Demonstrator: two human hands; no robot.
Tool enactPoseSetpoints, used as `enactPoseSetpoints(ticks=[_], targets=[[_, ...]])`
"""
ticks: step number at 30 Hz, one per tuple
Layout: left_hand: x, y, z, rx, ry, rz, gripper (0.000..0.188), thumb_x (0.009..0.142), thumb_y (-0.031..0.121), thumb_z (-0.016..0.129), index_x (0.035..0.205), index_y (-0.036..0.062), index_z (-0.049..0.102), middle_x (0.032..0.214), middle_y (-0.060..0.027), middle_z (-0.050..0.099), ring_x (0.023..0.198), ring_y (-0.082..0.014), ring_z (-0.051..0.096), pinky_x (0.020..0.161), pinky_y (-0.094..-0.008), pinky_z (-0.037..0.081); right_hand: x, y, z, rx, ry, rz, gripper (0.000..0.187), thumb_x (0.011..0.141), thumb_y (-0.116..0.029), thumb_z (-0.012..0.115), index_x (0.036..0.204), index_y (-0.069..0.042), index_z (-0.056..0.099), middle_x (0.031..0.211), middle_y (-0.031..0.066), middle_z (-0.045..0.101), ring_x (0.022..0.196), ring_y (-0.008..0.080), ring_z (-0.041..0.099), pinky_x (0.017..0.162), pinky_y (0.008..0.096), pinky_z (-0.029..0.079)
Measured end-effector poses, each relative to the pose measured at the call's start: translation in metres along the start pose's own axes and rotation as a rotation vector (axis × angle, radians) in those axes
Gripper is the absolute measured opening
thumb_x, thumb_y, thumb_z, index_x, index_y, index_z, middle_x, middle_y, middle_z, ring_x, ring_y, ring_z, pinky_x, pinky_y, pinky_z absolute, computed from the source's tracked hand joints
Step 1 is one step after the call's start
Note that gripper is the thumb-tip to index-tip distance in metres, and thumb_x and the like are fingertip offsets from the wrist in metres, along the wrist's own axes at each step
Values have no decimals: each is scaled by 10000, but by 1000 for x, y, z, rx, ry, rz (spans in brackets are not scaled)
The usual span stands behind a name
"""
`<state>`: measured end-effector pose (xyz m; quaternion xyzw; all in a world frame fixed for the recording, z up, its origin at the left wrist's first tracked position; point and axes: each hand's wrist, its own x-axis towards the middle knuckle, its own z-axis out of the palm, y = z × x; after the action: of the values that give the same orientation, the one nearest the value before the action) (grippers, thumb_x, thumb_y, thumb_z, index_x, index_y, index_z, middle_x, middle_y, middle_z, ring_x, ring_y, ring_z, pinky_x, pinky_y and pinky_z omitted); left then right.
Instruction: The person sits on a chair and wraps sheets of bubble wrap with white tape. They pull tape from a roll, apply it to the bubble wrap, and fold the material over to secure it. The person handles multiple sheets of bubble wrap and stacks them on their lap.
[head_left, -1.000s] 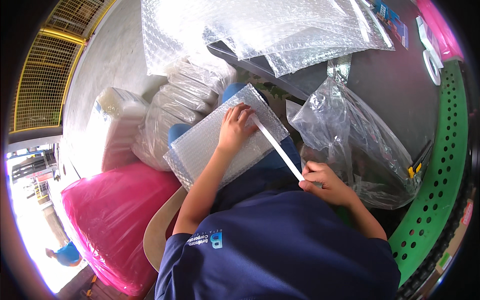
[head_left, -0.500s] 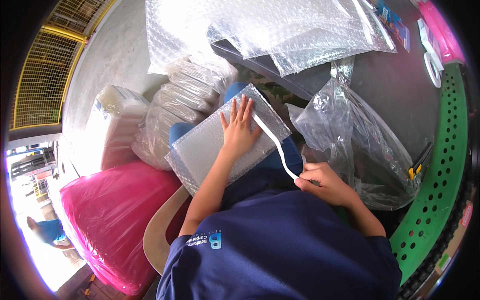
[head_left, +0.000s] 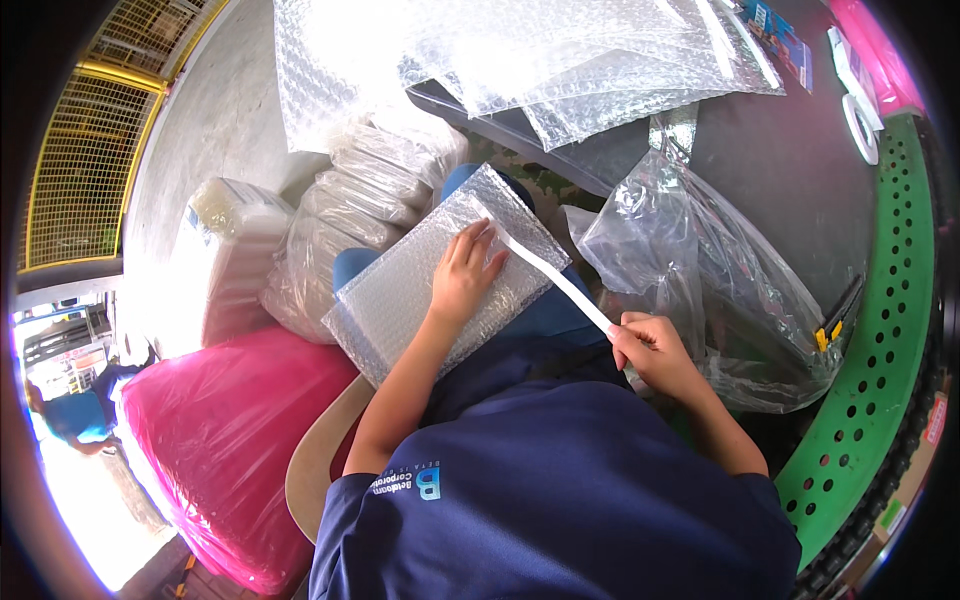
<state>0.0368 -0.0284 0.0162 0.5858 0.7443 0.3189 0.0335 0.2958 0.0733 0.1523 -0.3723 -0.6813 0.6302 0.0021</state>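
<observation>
A bubble-wrap bag [head_left: 400, 310] lies slanted across my lap. My left hand [head_left: 463, 272] rests on its upper part, fingers stretched out over the surface, with the thumb a little apart. From near those fingertips a narrow white strip [head_left: 560, 280] runs down to the right, off the bag's edge. My right hand [head_left: 652, 350] pinches the strip's lower end between thumb and fingers. The strip is pulled nearly straight, and its upper end still touches the bag.
Flat bubble-wrap sheets [head_left: 600, 70] cover the table [head_left: 790, 170] ahead. A clear plastic bag [head_left: 690, 270] hangs at right, near a yellow-and-black cutter [head_left: 828, 335] and green perforated strip [head_left: 880, 300]. Wrapped white stacks [head_left: 235, 260] and a pink bundle [head_left: 230, 430] stand at left; another person [head_left: 80, 415] is beyond.
My right hand has moved slightly up and right, and the curved strip has straightened. My left hand has slid a little down the bag, its fingers less spread.
</observation>
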Motion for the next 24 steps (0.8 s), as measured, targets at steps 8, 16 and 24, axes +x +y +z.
enactPoseSetpoints(ticks=[8, 16, 24], targets=[[2, 5, 3, 85, 34, 18, 331, 831, 146, 667, 1142, 39, 629, 1196, -130, 609, 1128, -279, 575, 907, -359, 499, 2, 1, 12, -59, -117, 133, 433, 894, -284, 534, 568, -2, 574, 553, 45, 453, 534, 121, 445, 523, 308, 342], [1, 4, 7, 119, -55, -47, 357, 898, 234, 584, 1215, 69, 583, 1295, -158, 532, 1189, -299, 528, 960, -400, 467, 7, 23, 10, -181, -109, 305, 433, 870, -304, 530, 548, -22, 602, 443, 54, 500, 419, 161, 492, 467, 334, 380], [4, 5, 9, 143, -116, -69, 373, 928, 262, 532, 1244, 64, 556, 1350, -221, 460, 1241, -352, 469, 995, -431, 437, 18, 42, 13, -313, -91, 398, 420, 841, -313, 527, 551, -25, 622, 482, 85, 562, 467, 202, 559, 525, 349, 431]])
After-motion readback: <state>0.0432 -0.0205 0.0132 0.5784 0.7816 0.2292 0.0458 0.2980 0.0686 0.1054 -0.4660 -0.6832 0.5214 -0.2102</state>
